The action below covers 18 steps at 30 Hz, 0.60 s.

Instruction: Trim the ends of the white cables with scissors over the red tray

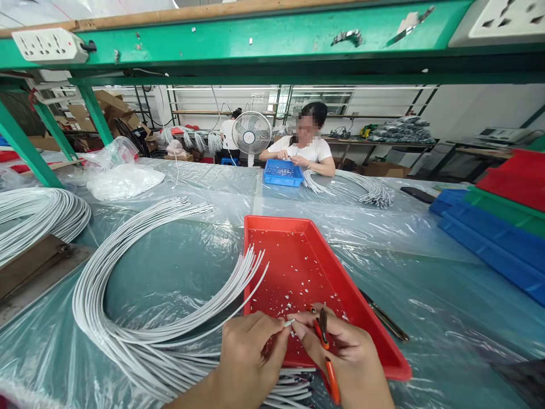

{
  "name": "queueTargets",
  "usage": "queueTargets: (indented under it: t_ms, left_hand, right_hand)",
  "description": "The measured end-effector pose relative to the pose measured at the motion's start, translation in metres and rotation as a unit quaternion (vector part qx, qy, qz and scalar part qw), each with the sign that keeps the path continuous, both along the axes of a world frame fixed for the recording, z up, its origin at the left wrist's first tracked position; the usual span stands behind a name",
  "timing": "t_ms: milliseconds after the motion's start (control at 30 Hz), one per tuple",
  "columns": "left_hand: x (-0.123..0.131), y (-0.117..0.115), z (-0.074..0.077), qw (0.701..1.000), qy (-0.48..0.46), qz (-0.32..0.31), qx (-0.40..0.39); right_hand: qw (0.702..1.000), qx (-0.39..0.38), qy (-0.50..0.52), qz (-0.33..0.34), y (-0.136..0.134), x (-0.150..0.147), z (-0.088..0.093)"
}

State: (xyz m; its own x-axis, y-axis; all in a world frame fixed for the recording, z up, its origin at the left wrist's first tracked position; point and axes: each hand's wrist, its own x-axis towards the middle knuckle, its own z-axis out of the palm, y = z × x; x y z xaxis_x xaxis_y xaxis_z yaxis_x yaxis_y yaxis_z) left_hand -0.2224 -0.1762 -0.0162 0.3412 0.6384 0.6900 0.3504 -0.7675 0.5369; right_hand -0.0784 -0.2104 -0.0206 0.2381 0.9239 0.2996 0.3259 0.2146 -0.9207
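My left hand (251,355) is closed in a pinch on the end of a white cable (290,322) over the near edge of the red tray (374,335). My right hand (344,355) is closed too; it holds orange-handled cutters (326,341) in its palm, and its fingertips meet the same cable tip. A big curved bundle of white cables (128,295) lies on the plastic-covered table to my left, its ends fanned over the tray's left rim. Small white scraps (298,289) are scattered in the tray.
A dark metal tool (385,321) lies right of the tray. Blue, green and red trays (502,227) are stacked at right. Another cable bundle (38,216) lies far left. Across the table a person (304,150) works beside a blue bin (283,172), cables (366,190) and a fan (251,133).
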Motion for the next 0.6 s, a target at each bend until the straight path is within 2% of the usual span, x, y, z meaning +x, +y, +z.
queueTargets:
  t_ms: [167, 300, 467, 533, 600]
  left_hand:
    - [0.0005, -0.0005, 0.0011, 1.000, 0.004, 0.009, -0.012]
    - [-0.0007, -0.0003, -0.0021, 0.999, 0.015, 0.024, 0.026]
    - [-0.0011, 0.0003, -0.0067, 0.995, 0.039, 0.042, 0.086]
    - [-0.0011, 0.0003, -0.0063, 0.996, 0.036, 0.037, 0.074]
    - [-0.0009, 0.0003, -0.0051, 0.999, 0.028, 0.017, 0.028]
  right_hand:
    - [0.998, -0.021, 0.053, 0.022, 0.0009, -0.0030, -0.0012]
    - [0.996, -0.027, 0.081, -0.012, 0.0001, -0.0074, 0.0007]
    - [1.000, 0.010, -0.008, -0.025, 0.0002, -0.0071, 0.0004]
    - [0.997, 0.035, -0.055, -0.033, 0.0004, -0.0061, -0.0003]
    - [0.993, 0.053, -0.104, -0.033, 0.0006, -0.0056, -0.0009]
